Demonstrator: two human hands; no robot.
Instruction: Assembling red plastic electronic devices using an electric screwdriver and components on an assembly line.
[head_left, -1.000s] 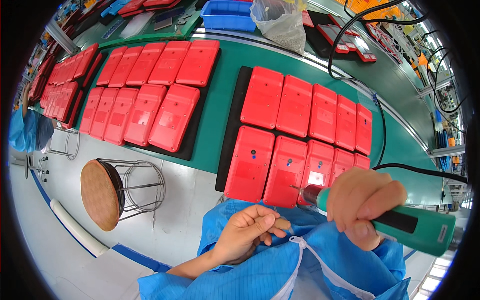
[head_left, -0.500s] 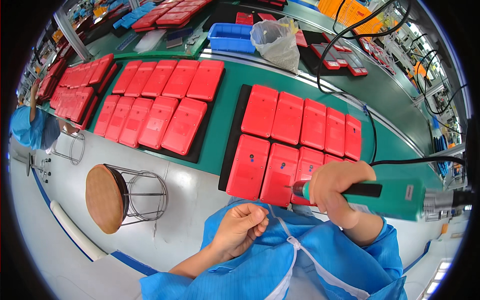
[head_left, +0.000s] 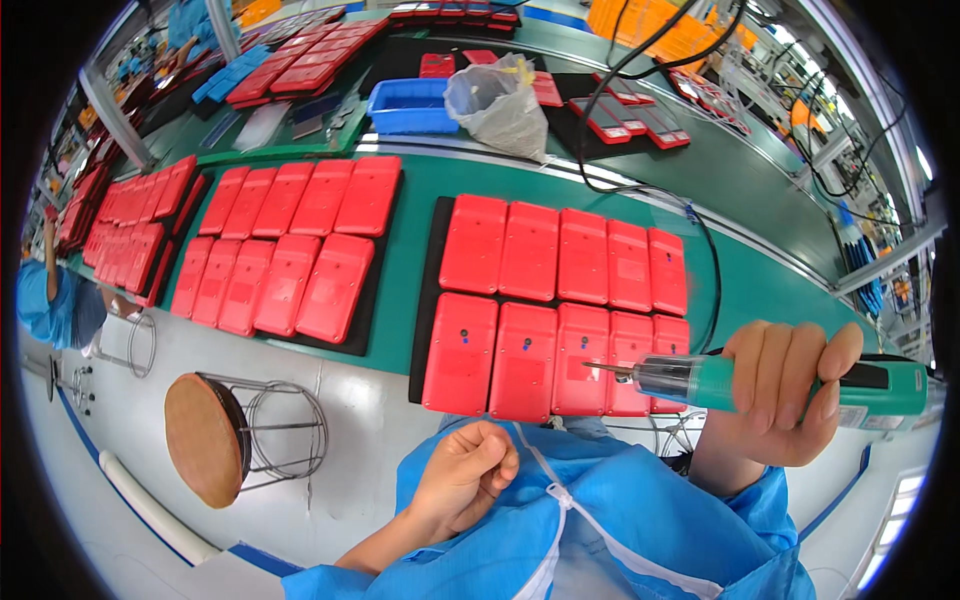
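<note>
My right hand (head_left: 785, 395) is wrapped round a green electric screwdriver (head_left: 890, 390), held level with its bit pointing left over the near row of red rectangular housings (head_left: 525, 365). Whether the bit touches a housing, I cannot tell. These housings lie in two rows on a black mat (head_left: 430, 300); several near ones show a dark round spot and small blue marks. Close to my body, my left hand (head_left: 465, 475) is closed, thumb against curled fingers, just below the mat's near edge. What it holds, if anything, is hidden.
More red housings (head_left: 265, 280) lie on a second mat to the left. Behind stand a blue bin (head_left: 412, 105) and a clear plastic bag (head_left: 498, 110). A black cable (head_left: 717, 270) crosses the green bench. A round stool (head_left: 207, 440) stands left; another person (head_left: 50, 300) works beyond.
My right hand has drawn the screwdriver right and turned, so its tip and fingers show more fully. The whole view has shifted a little; my left hand stays closed near my body.
</note>
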